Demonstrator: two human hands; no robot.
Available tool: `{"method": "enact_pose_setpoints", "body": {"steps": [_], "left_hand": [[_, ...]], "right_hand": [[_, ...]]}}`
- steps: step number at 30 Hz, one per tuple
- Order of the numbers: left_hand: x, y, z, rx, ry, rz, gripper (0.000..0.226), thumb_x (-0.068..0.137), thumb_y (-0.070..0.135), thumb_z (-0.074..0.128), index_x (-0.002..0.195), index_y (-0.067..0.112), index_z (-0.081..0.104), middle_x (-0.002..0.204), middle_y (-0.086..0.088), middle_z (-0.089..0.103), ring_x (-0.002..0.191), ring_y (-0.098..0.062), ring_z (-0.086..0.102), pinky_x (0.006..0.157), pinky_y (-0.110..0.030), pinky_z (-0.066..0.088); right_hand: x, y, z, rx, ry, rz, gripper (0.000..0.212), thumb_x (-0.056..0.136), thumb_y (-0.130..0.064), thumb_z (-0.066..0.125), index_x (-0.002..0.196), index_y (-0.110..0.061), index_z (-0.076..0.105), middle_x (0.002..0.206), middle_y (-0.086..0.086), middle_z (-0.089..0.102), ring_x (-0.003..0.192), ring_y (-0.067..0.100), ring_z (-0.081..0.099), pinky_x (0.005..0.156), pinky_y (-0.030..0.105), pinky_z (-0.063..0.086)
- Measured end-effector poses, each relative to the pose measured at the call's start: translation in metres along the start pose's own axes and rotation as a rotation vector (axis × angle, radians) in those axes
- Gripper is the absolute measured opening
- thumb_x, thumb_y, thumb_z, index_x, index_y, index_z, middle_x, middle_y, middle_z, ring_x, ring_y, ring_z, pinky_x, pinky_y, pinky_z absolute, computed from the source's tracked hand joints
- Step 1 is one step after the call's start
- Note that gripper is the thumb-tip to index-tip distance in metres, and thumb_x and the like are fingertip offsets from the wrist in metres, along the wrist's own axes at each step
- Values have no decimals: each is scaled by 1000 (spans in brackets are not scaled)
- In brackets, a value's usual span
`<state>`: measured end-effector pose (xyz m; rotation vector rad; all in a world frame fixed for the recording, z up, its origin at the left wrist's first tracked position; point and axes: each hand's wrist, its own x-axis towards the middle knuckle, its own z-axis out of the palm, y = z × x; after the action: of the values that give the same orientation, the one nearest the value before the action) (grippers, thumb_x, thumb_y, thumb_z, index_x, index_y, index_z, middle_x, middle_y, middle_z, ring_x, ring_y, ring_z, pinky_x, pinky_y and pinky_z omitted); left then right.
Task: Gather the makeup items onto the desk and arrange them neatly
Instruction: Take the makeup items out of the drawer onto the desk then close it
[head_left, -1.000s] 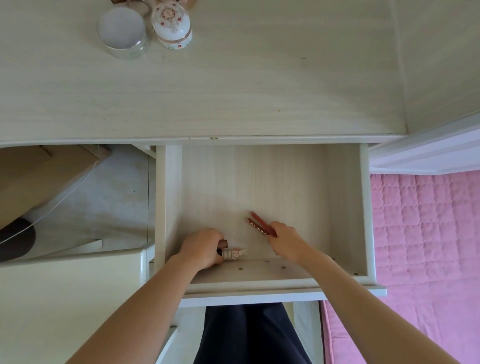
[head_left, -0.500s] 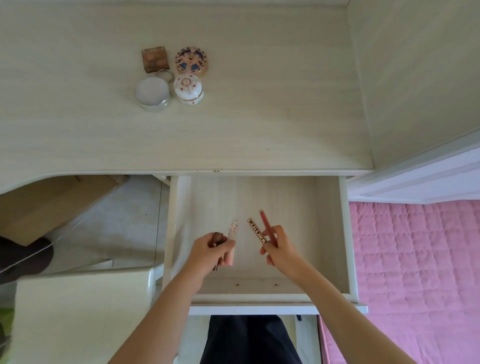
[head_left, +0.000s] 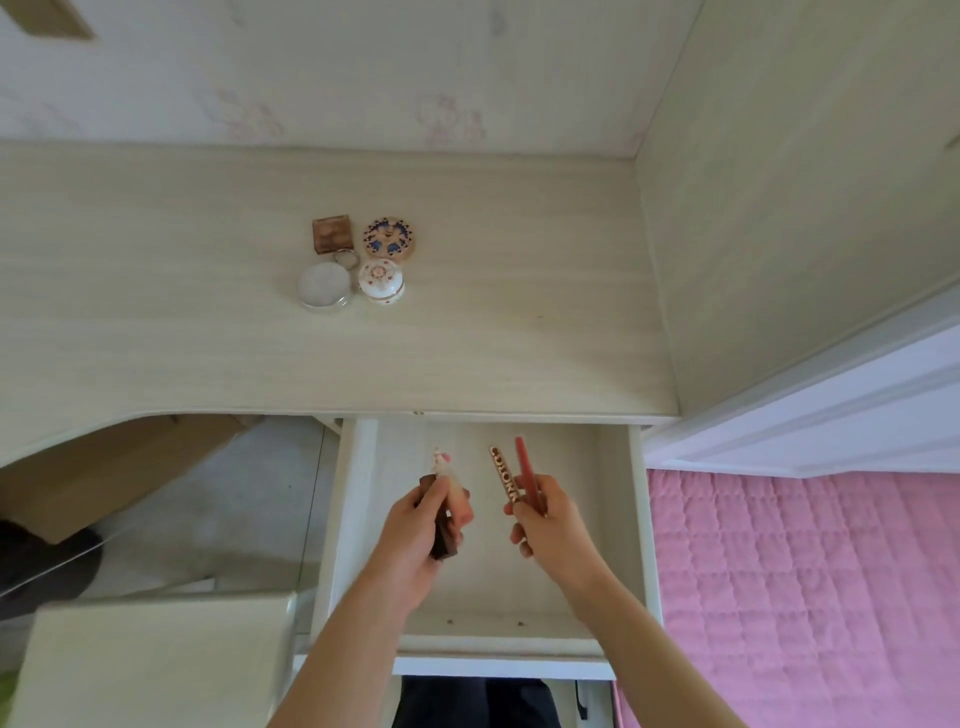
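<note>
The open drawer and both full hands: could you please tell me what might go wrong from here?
1. Each hand holds two slim items: the left hand a brown tube and a pale tube, the right hand a lettered stick and a red pencil. One could slip.
2. The drawer stands open; anything dropped may land inside.
3. Setting these down could nudge the round jars on the desk.
</note>
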<state>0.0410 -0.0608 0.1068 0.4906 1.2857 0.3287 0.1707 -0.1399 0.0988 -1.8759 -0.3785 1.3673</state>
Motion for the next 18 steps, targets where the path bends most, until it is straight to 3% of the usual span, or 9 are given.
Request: {"method": "enact_pose_setpoints", "body": {"steps": [5,11,15,18], "left_hand": [[3,34,17,-51,-3,15,29,99,25,51,103,-2,61,90,-10,57,68,-17,51,61,-29,44],[24,92,40,77,-68,161,28,99,20,50,77,5,58,84,-11,58,75,-22,55,70,-33,45],[55,132,58,215,-36,250,18,99,16,48,86,5,56,81,-11,62,72,-24,60,68,-34,51],[85,157,69,357,-17,312,15,92,6,48,78,4,52,71,-11,62,70,-26,58,66,-37,49]], "right_hand": [[12,-34,-2,62,11,-42,22,94,-2,46,114,-11,52,92,7,57,63,13,54,51,25,41],[47,-87,0,108,49,-80,22,94,-4,46,113,-12,53,90,4,57,64,11,54,51,22,41],[80,-123,2,154,78,-65,23,91,-3,47,110,-12,56,90,5,62,66,13,56,53,23,42],[110,-149,5,141,108,-58,22,91,-3,47,110,-10,55,88,3,60,65,14,54,54,25,41]]}}
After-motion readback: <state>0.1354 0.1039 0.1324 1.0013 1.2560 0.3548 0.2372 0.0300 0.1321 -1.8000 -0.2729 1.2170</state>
